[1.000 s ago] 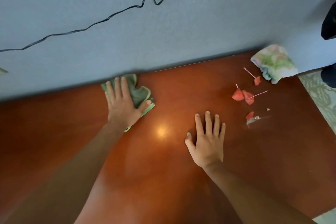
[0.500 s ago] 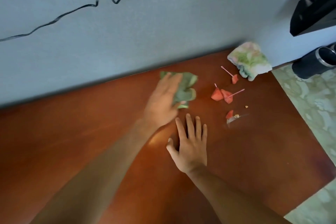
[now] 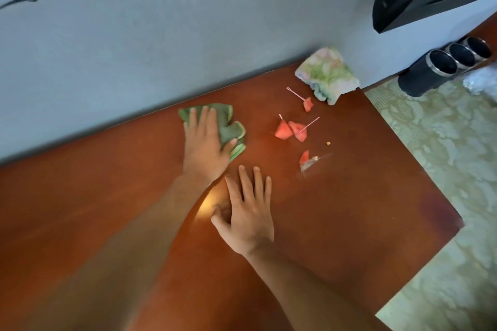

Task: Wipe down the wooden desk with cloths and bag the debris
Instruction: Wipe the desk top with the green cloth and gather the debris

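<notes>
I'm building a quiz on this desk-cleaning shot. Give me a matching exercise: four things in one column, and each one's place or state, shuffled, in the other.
Things:
1. green cloth
2. pastel cloth
3. right hand
4. red fruit pieces

Places or states:
A. bunched at the desk's far right corner, by the wall
B. flat on bare wood, holding nothing
C. pressed under the left hand
D. loose on the desk, some with pink picks

Pairs: 1-C, 2-A, 3-B, 4-D
</notes>
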